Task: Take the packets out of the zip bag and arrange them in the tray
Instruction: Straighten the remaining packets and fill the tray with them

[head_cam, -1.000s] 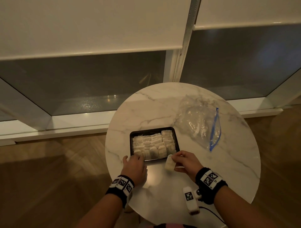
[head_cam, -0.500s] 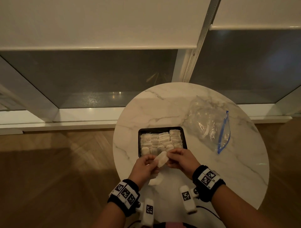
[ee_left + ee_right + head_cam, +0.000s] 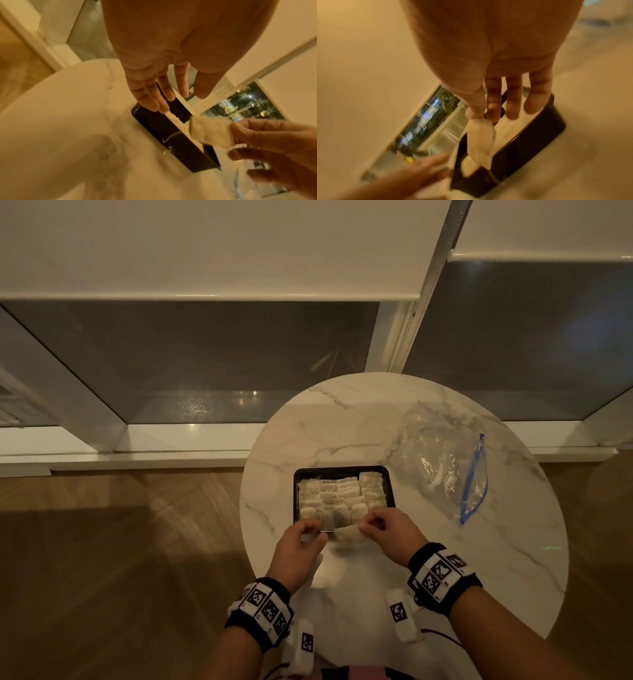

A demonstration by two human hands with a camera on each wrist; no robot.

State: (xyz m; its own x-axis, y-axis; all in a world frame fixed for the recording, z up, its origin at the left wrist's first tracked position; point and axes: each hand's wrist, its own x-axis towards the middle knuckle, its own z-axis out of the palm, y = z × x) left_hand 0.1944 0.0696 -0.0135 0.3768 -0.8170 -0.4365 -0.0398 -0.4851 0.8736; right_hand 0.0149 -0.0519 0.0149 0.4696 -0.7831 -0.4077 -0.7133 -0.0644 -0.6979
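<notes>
A black tray (image 3: 342,469) filled with rows of pale packets stands on the round marble table (image 3: 335,422). My right hand (image 3: 368,525) pinches one pale packet (image 3: 346,535) between thumb and forefinger, just over the tray's near edge. The right wrist view shows that packet (image 3: 481,140) hanging from the fingertips above the tray (image 3: 530,148). My left hand (image 3: 310,530) is at the tray's near left corner, with its fingers (image 3: 154,102) fairly straight and touching the front row. A clear zip bag (image 3: 442,467) with a blue seal lies to the right, with little left inside.
A pale shape that looks like another packet (image 3: 325,573) lies on the table by my left wrist. The table's near edge runs under both forearms. Behind the table are a window and a white sill (image 3: 171,440), with wooden floor on the left.
Half a second ago both hands held the packet. The left hand has since let go and moved left to the tray's front corner, and the right hand carried the packet to the tray's near edge.
</notes>
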